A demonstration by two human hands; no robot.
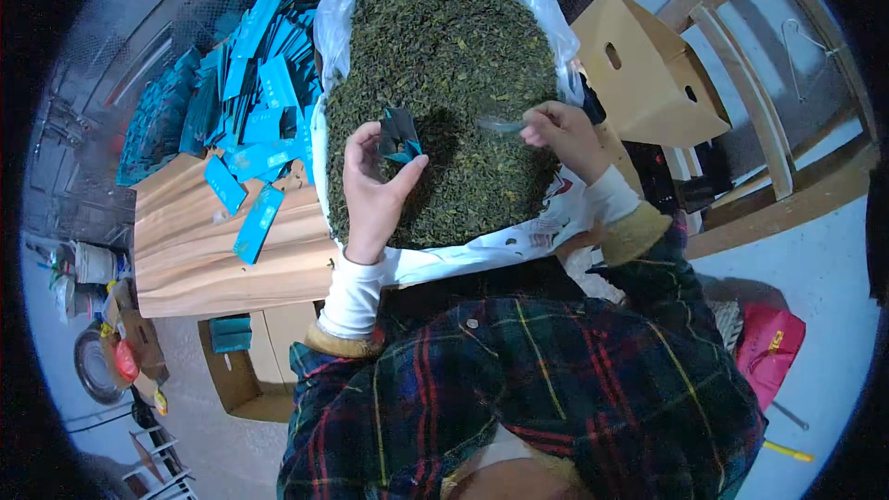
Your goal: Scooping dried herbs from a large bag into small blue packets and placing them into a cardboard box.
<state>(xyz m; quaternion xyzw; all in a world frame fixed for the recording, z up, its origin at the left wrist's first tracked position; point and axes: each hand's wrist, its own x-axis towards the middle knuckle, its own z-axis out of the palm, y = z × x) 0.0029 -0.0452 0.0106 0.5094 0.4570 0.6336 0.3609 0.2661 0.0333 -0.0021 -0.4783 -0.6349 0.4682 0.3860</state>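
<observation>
My left hand (378, 187) holds a small teal packet (401, 137) upright, its mouth spread and its dark inside showing. Between the fingers of my right hand (566, 139) is a clear plastic scoop (501, 125), held low over the leaves. Both hands are above a large heap of dried tea-like leaves (444, 35) in a white plastic sack (330, 35) with its rim folded down. How much the packet contains is hard to tell.
Many teal packets (278, 80) lie piled on a wood-grain tabletop (229, 278) at the left. A cardboard box (639, 69) stands at the right beside a wooden frame (743, 97). An open carton (243, 389) with teal packets sits on the floor, lower left. A pink bag (771, 347) lies lower right.
</observation>
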